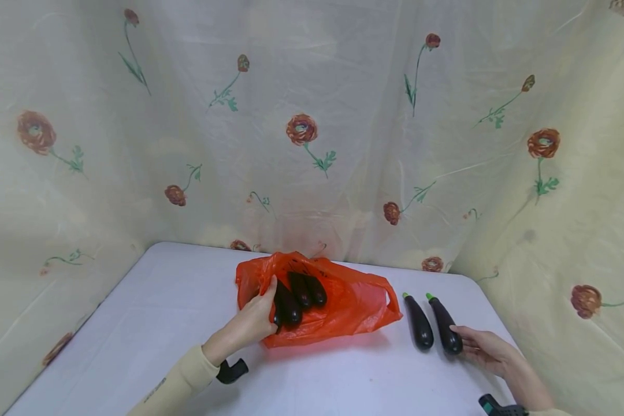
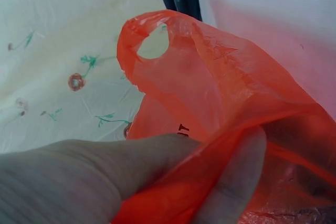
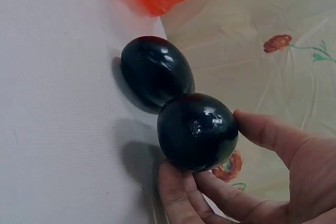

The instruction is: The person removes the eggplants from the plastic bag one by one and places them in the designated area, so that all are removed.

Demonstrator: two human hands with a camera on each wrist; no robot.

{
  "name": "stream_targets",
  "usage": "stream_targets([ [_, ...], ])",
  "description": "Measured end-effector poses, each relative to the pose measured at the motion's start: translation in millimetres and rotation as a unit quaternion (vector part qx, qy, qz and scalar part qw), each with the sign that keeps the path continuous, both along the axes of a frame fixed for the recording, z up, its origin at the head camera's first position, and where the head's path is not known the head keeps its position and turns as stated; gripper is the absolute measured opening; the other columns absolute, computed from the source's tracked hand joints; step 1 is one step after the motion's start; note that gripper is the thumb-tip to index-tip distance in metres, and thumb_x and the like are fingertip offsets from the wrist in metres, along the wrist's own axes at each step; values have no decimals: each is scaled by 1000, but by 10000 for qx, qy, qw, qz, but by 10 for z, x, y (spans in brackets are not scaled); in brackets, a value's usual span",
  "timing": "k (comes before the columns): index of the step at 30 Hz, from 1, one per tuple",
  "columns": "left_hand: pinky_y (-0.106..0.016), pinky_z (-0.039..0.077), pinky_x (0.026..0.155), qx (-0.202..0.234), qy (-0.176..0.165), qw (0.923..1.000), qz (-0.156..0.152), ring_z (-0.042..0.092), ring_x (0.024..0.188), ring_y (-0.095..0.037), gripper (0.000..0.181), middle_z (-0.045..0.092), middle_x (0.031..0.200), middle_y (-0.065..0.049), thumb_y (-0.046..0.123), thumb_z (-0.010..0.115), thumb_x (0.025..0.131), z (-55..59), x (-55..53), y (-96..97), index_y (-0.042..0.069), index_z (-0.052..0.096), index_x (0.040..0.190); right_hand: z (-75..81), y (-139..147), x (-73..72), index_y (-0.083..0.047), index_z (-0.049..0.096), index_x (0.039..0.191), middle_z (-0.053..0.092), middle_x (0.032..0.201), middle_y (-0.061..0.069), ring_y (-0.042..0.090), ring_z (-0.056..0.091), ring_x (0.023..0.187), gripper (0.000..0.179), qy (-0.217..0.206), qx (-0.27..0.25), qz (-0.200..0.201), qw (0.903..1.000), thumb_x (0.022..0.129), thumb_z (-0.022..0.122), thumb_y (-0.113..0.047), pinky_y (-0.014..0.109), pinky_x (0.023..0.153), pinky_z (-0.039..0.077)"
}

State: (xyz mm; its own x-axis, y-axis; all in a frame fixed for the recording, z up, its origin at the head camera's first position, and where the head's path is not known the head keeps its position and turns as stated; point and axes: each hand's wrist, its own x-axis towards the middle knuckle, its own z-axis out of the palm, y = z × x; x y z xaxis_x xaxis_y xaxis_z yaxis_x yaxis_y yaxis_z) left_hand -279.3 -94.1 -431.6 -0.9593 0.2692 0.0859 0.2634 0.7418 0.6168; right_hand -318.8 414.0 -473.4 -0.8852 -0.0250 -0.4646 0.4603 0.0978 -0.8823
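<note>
My left hand (image 1: 257, 315) pinches the rim of an orange-red plastic bag (image 1: 343, 312), thumb and fingers on either side of the film in the left wrist view. Several dark eggplants (image 1: 289, 306) lie inside the bag, seen through its mouth. On the right, my right hand (image 1: 486, 349) grips an eggplant (image 1: 445, 328) near its rounded end, its green tip pointing away from me. In the right wrist view the thumb is at one side of this eggplant (image 3: 197, 132) and the fingers are under it. Just left of it, another eggplant (image 1: 419, 323) lies on the table.
The white-covered table (image 1: 338, 381) has a rounded far corner at the right. A flower-printed curtain (image 1: 353, 144) hangs behind it and along both sides. The bag's looped handle (image 1: 393, 303) reaches toward the two eggplants. Dark straps (image 1: 232, 371) sit at both wrists.
</note>
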Motion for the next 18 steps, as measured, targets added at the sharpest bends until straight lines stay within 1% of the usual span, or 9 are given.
stream_targets([
  [3, -32, 58, 67, -2, -35, 10000, 11, 53, 65, -16, 101, 57, 76, -7, -7, 74, 76, -5, -1, 1, -5, 8, 152, -9, -9, -1, -9, 67, 89, 69, 81, 2, 10, 65, 77, 12, -33, 8, -40, 10000, 89, 67, -21, 25, 75, 56],
  [5, -31, 58, 67, -4, -74, 10000, 26, 53, 65, -16, 101, 56, 75, -6, -7, 74, 77, -4, -1, 1, -5, 7, 152, -11, -13, -4, -7, 67, 92, 69, 81, 3, 10, 65, 77, 16, -26, -1, -69, 10000, 88, 68, -22, 26, 75, 57],
  [9, -32, 58, 68, 27, -101, 9999, 11, 54, 66, -16, 101, 59, 81, -10, -8, 73, 77, -8, 2, 2, -4, 7, 153, -19, -12, -14, -1, 65, 99, 69, 82, 4, 11, 66, 78, 24, -64, -29, -138, 9999, 88, 69, -22, 28, 78, 57],
  [12, -34, 59, 69, 60, -76, 10000, -13, 54, 68, -17, 101, 61, 88, -15, -8, 73, 76, -12, 6, 2, -5, 8, 152, -32, -10, -22, 0, 65, 98, 69, 81, 4, 11, 67, 78, 24, -121, -32, -190, 9997, 88, 69, -22, 29, 78, 57],
  [13, -34, 58, 69, 68, -78, 9999, -16, 55, 68, -17, 101, 61, 88, -15, -8, 73, 76, -12, 7, 1, -6, 8, 152, -37, -10, -24, 0, 65, 98, 69, 81, 4, 11, 67, 77, 25, -128, -30, -209, 9997, 88, 70, -22, 29, 79, 57],
  [15, -33, 58, 69, 48, -82, 10000, -10, 55, 68, -17, 101, 61, 87, -14, -8, 73, 76, -12, 5, 1, -5, 7, 152, -42, -15, -26, 4, 64, 101, 70, 79, 4, 11, 68, 76, 31, -102, 56, -255, 9996, 87, 71, -22, 29, 77, 58],
  [18, -33, 58, 69, 24, -59, 10000, -21, 55, 69, -17, 101, 61, 84, -12, -8, 74, 76, -13, -4, -1, -5, 7, 152, -47, -26, -26, 14, 57, 113, 71, 76, 4, 13, 69, 73, 47, -24, 186, -310, 9993, 86, 71, -22, 31, 76, 58],
])
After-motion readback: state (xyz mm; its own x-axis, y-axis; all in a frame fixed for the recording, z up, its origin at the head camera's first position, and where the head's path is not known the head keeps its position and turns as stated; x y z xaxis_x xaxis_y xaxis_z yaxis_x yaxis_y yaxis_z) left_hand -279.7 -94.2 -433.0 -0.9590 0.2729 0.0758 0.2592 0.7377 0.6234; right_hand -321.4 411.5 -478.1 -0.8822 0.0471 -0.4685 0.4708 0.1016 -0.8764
